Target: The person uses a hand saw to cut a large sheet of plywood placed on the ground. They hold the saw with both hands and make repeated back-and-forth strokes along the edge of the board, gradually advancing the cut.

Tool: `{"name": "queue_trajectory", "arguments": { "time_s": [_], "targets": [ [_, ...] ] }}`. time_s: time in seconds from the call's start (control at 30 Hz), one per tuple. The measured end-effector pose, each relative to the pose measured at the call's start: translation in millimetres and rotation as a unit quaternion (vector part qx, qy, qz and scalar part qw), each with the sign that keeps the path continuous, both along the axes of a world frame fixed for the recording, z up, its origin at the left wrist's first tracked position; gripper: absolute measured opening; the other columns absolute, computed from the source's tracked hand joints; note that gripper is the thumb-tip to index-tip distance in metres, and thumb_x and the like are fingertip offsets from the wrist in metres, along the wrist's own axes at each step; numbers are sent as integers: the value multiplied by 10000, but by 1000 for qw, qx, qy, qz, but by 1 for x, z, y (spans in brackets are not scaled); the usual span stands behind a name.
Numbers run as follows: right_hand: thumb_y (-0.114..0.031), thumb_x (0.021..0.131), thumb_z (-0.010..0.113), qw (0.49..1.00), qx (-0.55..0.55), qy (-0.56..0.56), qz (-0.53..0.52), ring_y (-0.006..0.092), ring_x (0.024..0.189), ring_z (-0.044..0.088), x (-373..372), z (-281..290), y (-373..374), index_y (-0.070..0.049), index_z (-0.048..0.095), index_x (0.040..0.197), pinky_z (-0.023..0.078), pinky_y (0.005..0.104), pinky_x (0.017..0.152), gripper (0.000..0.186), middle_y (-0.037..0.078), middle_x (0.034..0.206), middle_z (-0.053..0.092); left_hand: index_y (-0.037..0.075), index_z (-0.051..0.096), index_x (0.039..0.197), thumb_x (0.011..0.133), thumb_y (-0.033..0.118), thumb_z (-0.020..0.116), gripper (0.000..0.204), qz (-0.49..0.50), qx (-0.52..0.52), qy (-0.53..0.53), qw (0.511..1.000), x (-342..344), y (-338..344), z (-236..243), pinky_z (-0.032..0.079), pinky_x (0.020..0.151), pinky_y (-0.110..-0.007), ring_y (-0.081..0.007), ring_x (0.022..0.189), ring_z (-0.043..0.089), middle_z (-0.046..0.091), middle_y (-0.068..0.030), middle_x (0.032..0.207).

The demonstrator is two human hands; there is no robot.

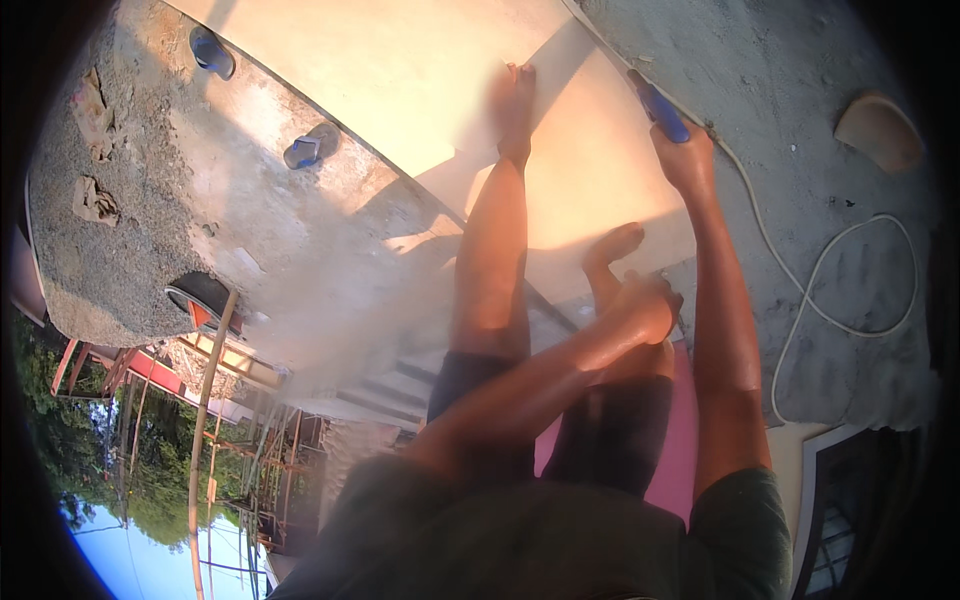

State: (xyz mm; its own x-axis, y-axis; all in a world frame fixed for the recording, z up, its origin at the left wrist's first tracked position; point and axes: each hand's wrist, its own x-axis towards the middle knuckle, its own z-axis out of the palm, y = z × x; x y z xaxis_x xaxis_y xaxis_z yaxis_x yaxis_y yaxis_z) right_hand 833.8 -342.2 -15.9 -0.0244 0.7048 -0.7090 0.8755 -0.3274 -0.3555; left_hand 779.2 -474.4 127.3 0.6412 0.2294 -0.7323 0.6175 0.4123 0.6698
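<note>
My right hand (686,158) is closed around a blue tool (660,108) with a dark far end; its exact kind is unclear. The tool lies over the right edge of a large pale board (400,85), beside a whitish cord. Near my right knee, my left hand (645,308) is curled closed, and a small dark shape shows at its edge. What it grips, if anything, I cannot make out. My left bare foot (514,105) rests on the board, and the right foot (613,243) is tucked closer to me.
The whitish cord (800,285) loops over the grey ground at right, near a curved tan piece (880,132). Two blue-grey flip-flops (305,150) lie left of the board. Beyond a gravel patch (130,240) are a black basin (200,295) and a bamboo pole (208,410). Hazy dust hangs left of my legs.
</note>
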Motion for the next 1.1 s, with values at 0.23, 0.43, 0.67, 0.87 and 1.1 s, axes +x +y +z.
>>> {"name": "queue_trajectory", "arguments": {
  "time_s": [0.23, 0.43, 0.67, 0.87, 1.1],
  "targets": [
    [-328, 835, 635, 998, -53, -20, 33, 371, 814, 718, -30, -26, 24, -50, 743, 962, 548, 457, 774, 324, 196, 855, 735, 118, 720, 1181, 899, 111, 559, 325, 24, 30, 10, 999, 14, -13, -9, 417, 1006, -529, -337, 1133, 637, 681, -149, 1202],
    [-315, 834, 637, 998, -47, -6, 33, 325, 742, 716, -24, -32, 26, -23, 723, 918, 547, 437, 726, 316, 185, 803, 723, 106, 691, 1208, 923, 99, 526, 329, 36, 20, 24, 999, 26, -45, -31, 415, 1001, -545, -329, 1106, 646, 684, -139, 1201],
    [-294, 833, 679, 998, -16, 14, -51, 221, 609, 658, 23, 16, -3, 8, 714, 831, 520, 405, 612, 305, 136, 685, 686, 97, 656, 1284, 935, 138, 511, 380, 32, 38, 4, 999, 12, -4, -4, 427, 1003, -541, -350, 1122, 632, 682, -165, 1178],
    [-323, 836, 651, 998, -59, -15, 18, 347, 729, 714, 1, -20, 39, -5, 729, 898, 547, 432, 718, 333, 200, 765, 713, 100, 696, 1218, 921, 140, 542, 338, -10, 45, -7, 999, 20, -3, -8, 455, 1017, -472, -344, 1143, 624, 679, -163, 1192],
    [-325, 839, 635, 999, -34, 21, 2, 316, 745, 722, 23, 35, 2, -22, 730, 856, 545, 424, 725, 318, 191, 770, 716, 90, 662, 1249, 937, 171, 535, 346, -25, 31, 17, 999, 8, -12, -24, 396, 1030, -549, -328, 1214, 576, 632, -146, 1273]
  ]
}}
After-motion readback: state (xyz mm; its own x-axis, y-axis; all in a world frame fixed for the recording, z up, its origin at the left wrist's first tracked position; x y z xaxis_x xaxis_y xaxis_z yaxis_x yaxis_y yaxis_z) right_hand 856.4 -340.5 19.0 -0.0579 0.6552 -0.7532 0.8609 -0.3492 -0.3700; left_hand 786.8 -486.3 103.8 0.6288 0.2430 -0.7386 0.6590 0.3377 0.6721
